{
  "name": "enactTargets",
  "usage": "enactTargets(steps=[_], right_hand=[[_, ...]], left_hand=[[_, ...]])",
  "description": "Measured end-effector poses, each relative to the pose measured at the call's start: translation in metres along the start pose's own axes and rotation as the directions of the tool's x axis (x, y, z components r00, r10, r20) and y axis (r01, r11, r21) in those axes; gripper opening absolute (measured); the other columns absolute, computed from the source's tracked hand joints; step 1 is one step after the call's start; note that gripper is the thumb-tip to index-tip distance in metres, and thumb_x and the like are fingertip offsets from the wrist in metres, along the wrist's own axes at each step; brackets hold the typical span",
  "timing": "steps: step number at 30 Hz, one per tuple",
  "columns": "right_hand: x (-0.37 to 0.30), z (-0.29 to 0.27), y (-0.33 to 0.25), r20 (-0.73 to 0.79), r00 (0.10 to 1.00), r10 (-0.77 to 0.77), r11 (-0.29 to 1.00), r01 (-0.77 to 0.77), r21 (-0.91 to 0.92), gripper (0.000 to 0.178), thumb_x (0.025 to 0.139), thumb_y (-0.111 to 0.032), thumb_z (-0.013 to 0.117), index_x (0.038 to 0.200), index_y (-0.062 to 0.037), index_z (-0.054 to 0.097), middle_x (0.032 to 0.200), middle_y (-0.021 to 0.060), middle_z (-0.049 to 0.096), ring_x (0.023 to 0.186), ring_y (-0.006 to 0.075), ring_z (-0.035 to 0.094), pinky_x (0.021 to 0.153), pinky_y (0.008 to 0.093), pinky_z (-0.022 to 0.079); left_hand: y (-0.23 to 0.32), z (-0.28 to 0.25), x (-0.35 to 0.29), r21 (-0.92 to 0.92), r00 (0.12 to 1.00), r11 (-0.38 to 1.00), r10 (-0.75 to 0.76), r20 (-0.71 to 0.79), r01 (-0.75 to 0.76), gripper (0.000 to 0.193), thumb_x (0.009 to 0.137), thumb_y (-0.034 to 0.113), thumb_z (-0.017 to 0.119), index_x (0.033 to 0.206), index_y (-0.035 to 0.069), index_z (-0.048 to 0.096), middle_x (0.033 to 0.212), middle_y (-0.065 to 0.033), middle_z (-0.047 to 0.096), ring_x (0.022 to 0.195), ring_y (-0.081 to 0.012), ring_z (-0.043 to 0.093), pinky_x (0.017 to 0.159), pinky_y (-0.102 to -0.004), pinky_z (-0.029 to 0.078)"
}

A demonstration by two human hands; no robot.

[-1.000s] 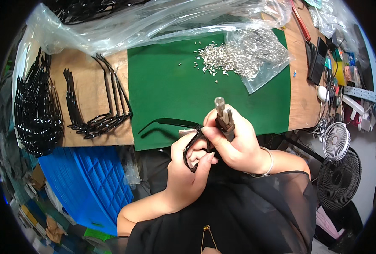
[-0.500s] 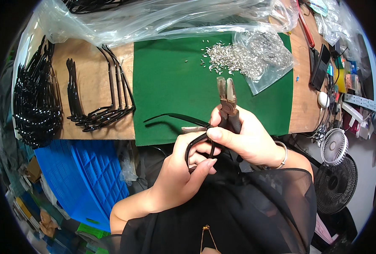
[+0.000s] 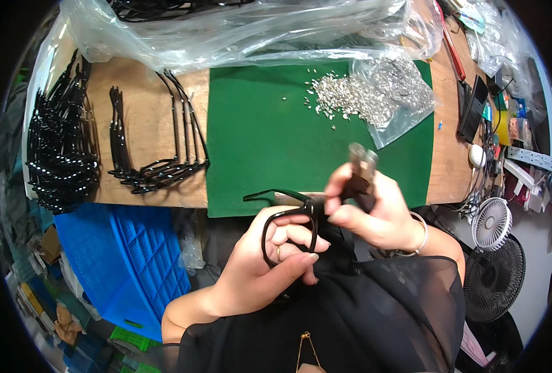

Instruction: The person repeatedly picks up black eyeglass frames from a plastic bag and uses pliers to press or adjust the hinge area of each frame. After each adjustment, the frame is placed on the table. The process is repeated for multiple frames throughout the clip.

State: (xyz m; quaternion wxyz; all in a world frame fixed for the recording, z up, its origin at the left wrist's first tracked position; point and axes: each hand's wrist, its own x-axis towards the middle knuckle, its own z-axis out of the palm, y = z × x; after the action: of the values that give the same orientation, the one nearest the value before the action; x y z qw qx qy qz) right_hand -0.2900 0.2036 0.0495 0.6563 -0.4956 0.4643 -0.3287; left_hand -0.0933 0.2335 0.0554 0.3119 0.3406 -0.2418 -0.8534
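Observation:
My left hand (image 3: 254,264) is closed around a black eyeglass frame (image 3: 314,231) in front of my body, the thumb and fingers pinching its rim. One temple arm of the frame sticks out to the upper left over the near edge of a green mat (image 3: 257,137). To the right of the frame, my right hand (image 3: 381,214) grips a pair of pliers (image 3: 364,171). The jaws point up and away from me, blurred by motion. A gap lies between the right fingertips and the frame's hinge corner.
Small silvery metal pieces (image 3: 335,96) lie on the mat, more of them in a clear bag (image 3: 403,93). Black eyeglass frames (image 3: 170,171) stand in rows at left, beside a dense stack (image 3: 61,155). Plastic sheeting (image 3: 238,37) spans the back. A blue crate (image 3: 120,261) sits lower left, fans (image 3: 492,224) at right.
My right hand has moved right, off the eyeglass frame, carrying the pliers along. My left hand has turned the frame slightly, and its temple arm now reaches less far left.

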Motion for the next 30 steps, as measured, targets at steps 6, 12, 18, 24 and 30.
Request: enactTargets(steps=[6, 12, 18, 24, 30], right_hand=[[-0.005, -0.012, 0.003, 0.388, 0.921, -0.018, 0.853, 0.217, -0.475, 0.022, 0.076, -0.013, 0.063, 0.089, -0.0028, 0.049, 0.078, 0.0118, 0.055, 0.076, 0.0289, 0.055, 0.069, 0.0367, 0.044], [0.003, -0.017, 0.002, 0.497, 0.851, -0.172, 0.723, 0.452, -0.523, 0.025, 0.071, -0.012, 0.064, 0.088, -0.0045, 0.048, 0.077, 0.0103, 0.051, 0.076, 0.0287, 0.052, 0.069, 0.0358, 0.042], [0.005, -0.020, 0.020, 0.477, 0.814, -0.332, 0.569, 0.576, -0.587, 0.026, 0.066, -0.016, 0.068, 0.079, -0.0053, 0.048, 0.070, 0.0075, 0.052, 0.068, 0.0250, 0.054, 0.063, 0.0348, 0.043], [0.001, -0.018, 0.021, 0.460, 0.825, -0.329, 0.514, 0.565, -0.646, 0.027, 0.062, -0.017, 0.068, 0.074, -0.0056, 0.047, 0.068, 0.0073, 0.050, 0.065, 0.0240, 0.053, 0.061, 0.0339, 0.043], [0.004, 0.003, 0.011, 0.478, 0.769, -0.423, 0.464, 0.638, -0.615, 0.021, 0.063, -0.014, 0.064, 0.072, -0.0062, 0.047, 0.067, 0.0065, 0.045, 0.062, 0.0235, 0.049, 0.061, 0.0331, 0.040]], left_hand=[[0.007, -0.003, -0.016, 0.217, 1.000, 0.976, -0.020, 0.014, 0.017, 0.040, 0.083, -0.008, 0.049, 0.121, -0.005, 0.036, 0.101, -0.0140, 0.058, 0.071, -0.0101, 0.059, 0.066, -0.0209, 0.048], [0.000, 0.007, -0.020, 0.568, 0.996, 0.823, 0.055, -0.069, -0.006, 0.039, 0.075, -0.009, 0.058, 0.112, -0.005, 0.046, 0.093, -0.0126, 0.061, 0.072, -0.0141, 0.062, 0.060, -0.0246, 0.050], [-0.001, 0.004, -0.007, 0.886, 0.944, 0.370, 0.274, 0.185, -0.281, 0.030, 0.069, -0.008, 0.064, 0.096, -0.005, 0.052, 0.083, -0.0158, 0.058, 0.068, -0.0303, 0.060, 0.058, -0.0309, 0.049], [-0.008, -0.013, 0.000, 0.856, 0.916, 0.344, 0.255, 0.311, -0.386, 0.036, 0.069, -0.005, 0.067, 0.101, -0.005, 0.050, 0.085, -0.0142, 0.059, 0.072, -0.0253, 0.061, 0.063, -0.0304, 0.050], [-0.022, 0.005, -0.023, 0.437, 0.947, 0.846, 0.318, 0.048, -0.307, 0.055, 0.084, 0.015, 0.056, 0.123, -0.006, 0.024, 0.101, -0.0157, 0.054, 0.092, -0.0195, 0.056, 0.084, -0.0303, 0.044]])
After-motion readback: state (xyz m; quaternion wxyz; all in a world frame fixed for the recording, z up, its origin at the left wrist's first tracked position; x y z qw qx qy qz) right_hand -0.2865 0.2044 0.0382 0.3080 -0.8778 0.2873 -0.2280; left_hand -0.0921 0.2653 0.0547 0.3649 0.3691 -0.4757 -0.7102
